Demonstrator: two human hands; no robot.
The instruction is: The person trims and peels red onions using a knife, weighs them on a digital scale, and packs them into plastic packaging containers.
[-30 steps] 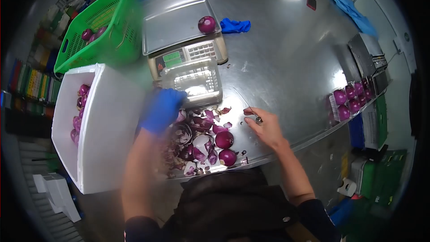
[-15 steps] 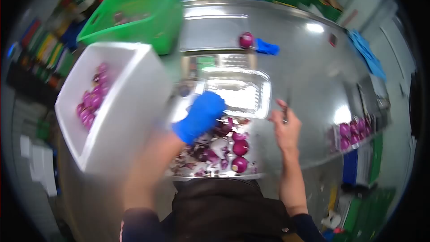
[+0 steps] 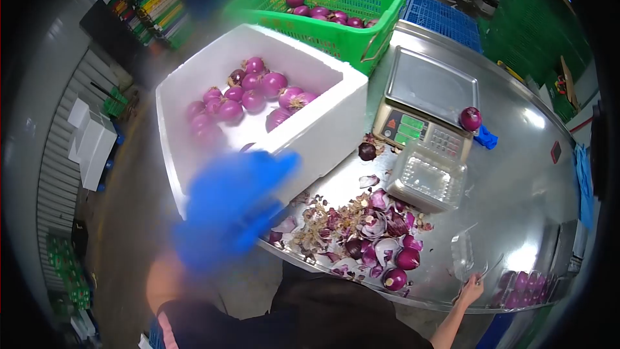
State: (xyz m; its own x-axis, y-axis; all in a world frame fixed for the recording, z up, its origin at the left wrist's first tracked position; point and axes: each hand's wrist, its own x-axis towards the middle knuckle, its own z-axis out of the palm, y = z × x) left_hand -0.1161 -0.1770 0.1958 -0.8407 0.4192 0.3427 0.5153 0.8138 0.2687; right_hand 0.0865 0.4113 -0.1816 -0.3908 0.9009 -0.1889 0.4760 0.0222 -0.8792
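Note:
My left hand, in a blue glove, is smeared by motion over the near edge of the white foam box; its fingers cannot be made out. Several purple-skinned red onions lie inside that box. My bare right hand is at the table's near edge, fingers closed around something thin that I cannot make out. Between my hands, a heap of onion skins covers part of the steel table, with peeled red onions at its right. Behind the heap sits a clear plastic tray, against the scale.
A green crate of onions stands behind the foam box. The weighing scale has one onion at its right edge, beside a blue glove. Packed onions sit at the table's right end.
The view has swung left. My left hand has gone from the skins and tray to the foam box. My right hand now appears lower and farther right, still closed.

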